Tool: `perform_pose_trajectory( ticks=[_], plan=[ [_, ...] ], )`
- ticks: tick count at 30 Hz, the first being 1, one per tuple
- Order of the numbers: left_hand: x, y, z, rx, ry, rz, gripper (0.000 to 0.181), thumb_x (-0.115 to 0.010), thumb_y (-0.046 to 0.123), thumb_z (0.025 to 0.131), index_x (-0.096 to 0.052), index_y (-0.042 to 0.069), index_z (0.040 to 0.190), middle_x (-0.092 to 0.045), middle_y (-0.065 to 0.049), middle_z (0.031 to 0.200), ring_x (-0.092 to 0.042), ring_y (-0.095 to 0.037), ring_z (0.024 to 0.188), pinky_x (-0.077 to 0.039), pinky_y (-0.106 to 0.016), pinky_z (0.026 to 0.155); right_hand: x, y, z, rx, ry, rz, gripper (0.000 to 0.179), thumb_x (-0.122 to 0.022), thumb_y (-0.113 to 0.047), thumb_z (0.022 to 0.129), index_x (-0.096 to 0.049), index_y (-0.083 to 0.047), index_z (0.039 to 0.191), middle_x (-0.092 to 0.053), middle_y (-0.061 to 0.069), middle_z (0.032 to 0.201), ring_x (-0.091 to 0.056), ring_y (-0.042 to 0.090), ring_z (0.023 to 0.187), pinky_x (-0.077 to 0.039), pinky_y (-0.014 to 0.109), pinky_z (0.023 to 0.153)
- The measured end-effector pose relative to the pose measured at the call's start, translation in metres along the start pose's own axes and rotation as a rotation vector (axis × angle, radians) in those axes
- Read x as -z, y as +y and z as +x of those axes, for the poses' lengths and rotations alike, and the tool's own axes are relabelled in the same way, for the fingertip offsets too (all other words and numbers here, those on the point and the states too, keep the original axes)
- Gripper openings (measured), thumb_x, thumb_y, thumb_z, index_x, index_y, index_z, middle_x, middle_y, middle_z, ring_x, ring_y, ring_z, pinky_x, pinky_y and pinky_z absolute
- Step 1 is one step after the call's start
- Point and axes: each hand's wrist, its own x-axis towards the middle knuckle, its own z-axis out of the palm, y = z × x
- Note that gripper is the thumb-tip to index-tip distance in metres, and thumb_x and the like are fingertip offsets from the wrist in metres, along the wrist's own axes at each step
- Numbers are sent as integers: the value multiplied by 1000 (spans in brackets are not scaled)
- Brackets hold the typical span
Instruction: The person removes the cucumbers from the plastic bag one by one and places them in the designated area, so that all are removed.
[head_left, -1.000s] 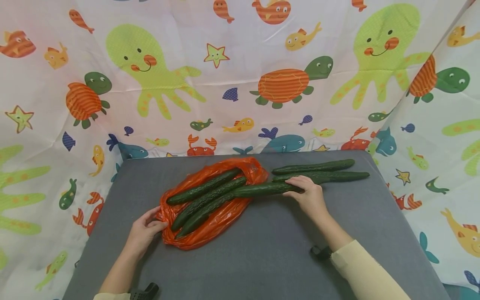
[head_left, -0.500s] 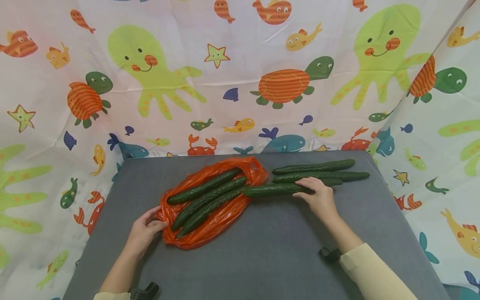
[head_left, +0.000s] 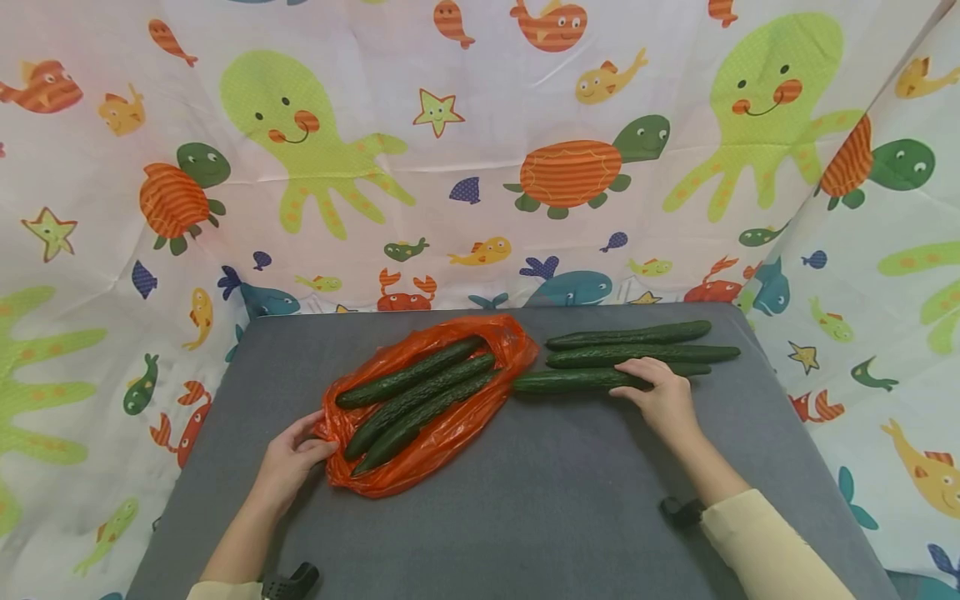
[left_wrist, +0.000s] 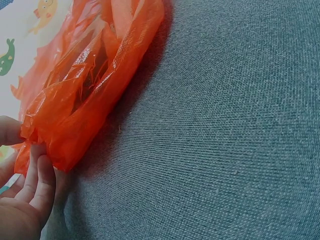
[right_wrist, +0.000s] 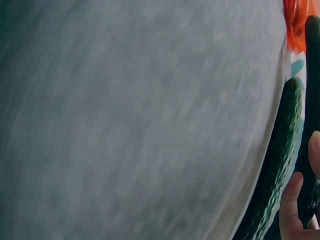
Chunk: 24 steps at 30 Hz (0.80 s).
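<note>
Three long, dark green, bumpy cucumbers [head_left: 420,406] lie side by side in a shiny orange-red plastic bag [head_left: 450,442]. If we make a clock of the flat grey cloth-covered table [head_left: 525,517], with 12 at the far edge, we find this bag at 10 o'clock. The three cucumbers lean, with their near ends toward 8 and their far ends toward 2. The bag is crinkled all around them.

We see the left hand [head_left: 292,454] at 9 o'clock. Its thumb and fingers pinch the bag's rim, on the side that faces 8. In the left wrist view we can see the thin plastic bunched up between them.

We see the right hand [head_left: 663,400] at about 2 o'clock. Its thumb and fingers are clamped on a fourth dark green cucumber [head_left: 570,381]. That one points toward 9, and its tip is right by the bag; we cannot tell if they touch. Just past it, on the 12 side, we see two more long green cucumbers [head_left: 630,335] lying almost in line with it, at 1 to 2 o'clock.

We spot pale yellow sleeves [head_left: 780,542] on both arms and a small black gadget [head_left: 681,512] by each wrist. Behind the table, at 12, we see a white curtain [head_left: 360,275] with octopuses, turtles, fish and crabs on it.
</note>
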Motion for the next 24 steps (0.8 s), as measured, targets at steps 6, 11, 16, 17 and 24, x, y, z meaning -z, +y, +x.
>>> perform_pose_trajectory(
  ticks=[6,11,16,17,24],
  plan=[
    [-2,-1,1,0,1,-3,70,-75,20,93,-41,14,154,-51,-16,143,-66,-3,93,-53,-22,82,9,14,0,-16,-4,-25,44,-93,-14,67,-80,-15,108,-76,7,110,-66,28,111,-51,48,89],
    [-2,-1,1,7,-5,-11,69,-74,19,93,-41,14,154,-51,-16,142,-66,-3,93,-53,-22,82,16,22,1,-58,-29,-35,43,-92,-15,70,-79,-15,111,-75,9,112,-64,32,114,-50,53,91],
    [-2,0,2,8,-8,-10,71,-75,22,93,-41,15,154,-52,-16,142,-66,-4,93,-52,-22,83,24,28,2,-106,-50,-50,42,-91,-17,72,-79,-15,112,-74,11,115,-61,36,120,-48,58,95],
    [-2,0,1,7,-9,-10,71,-75,22,93,-41,15,155,-52,-16,142,-66,-4,93,-52,-22,83,26,29,2,-115,-57,-51,42,-91,-17,73,-78,-15,113,-73,12,116,-61,36,120,-47,58,95],
    [-1,-2,1,2,-13,-23,71,-75,21,92,-41,13,154,-52,-17,141,-66,-4,92,-53,-23,82,29,35,2,-163,-101,-61,42,-89,-18,75,-78,-14,116,-72,14,120,-58,38,125,-45,60,98]
  ],
)
